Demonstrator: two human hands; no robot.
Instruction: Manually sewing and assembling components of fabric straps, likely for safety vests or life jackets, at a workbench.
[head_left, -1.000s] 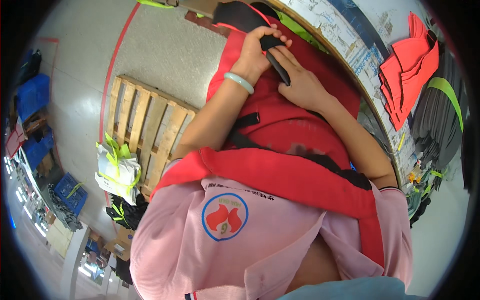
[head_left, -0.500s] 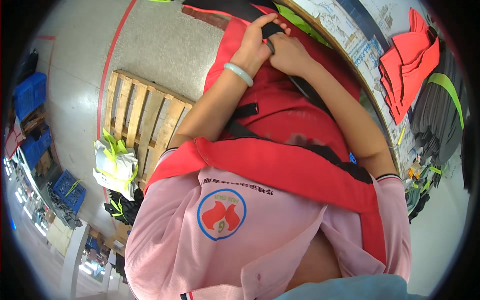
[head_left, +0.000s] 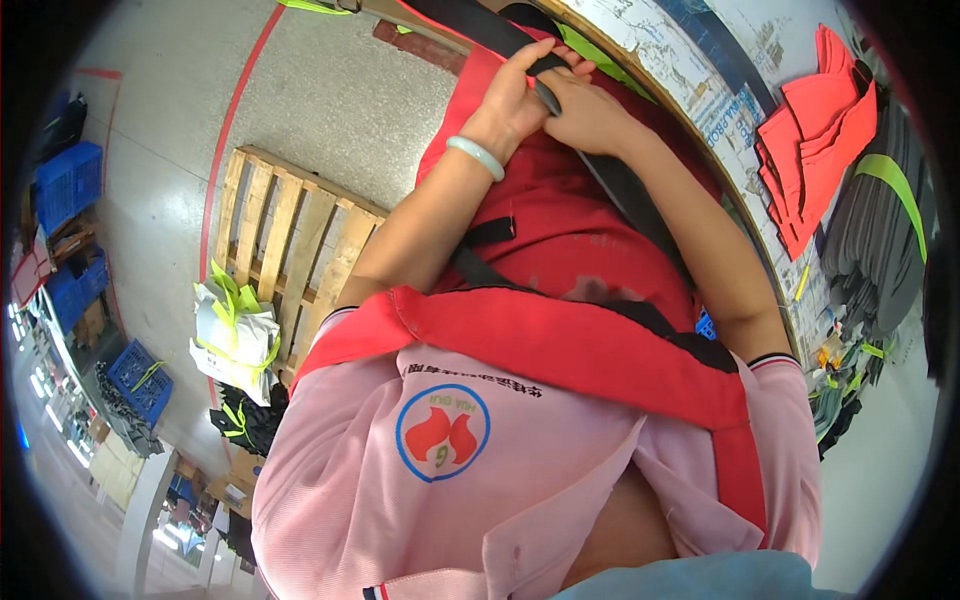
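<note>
Both hands meet over the lap at the top of the view, on a long black fabric strip (head_left: 628, 195). My left hand (head_left: 512, 92), with a pale bangle (head_left: 476, 157) at the wrist, is turned partly palm up, its thumb and fingers closed around the strip. Pressed against it, my right hand (head_left: 592, 110) is curled palm down with the strip in its grasp. One length of the strip reaches up and left past the hands; another runs down under my right forearm. Beneath lies a red apron (head_left: 560, 245). The fingers of my right hand are partly hidden.
At the right, a worktable (head_left: 690, 85) carries red cut pieces (head_left: 815, 140) and a stack of dark grey pieces (head_left: 880, 240) tied with yellow-green band. On the left floor are a wooden pallet (head_left: 285, 225), a white tied bundle (head_left: 235, 335) and a blue crate (head_left: 140, 380).
More of the black strip shows straight at the upper left, and a wider stretch shows below the hands. Both hands stay closed together, nearly in the same place. The view has shifted slightly.
</note>
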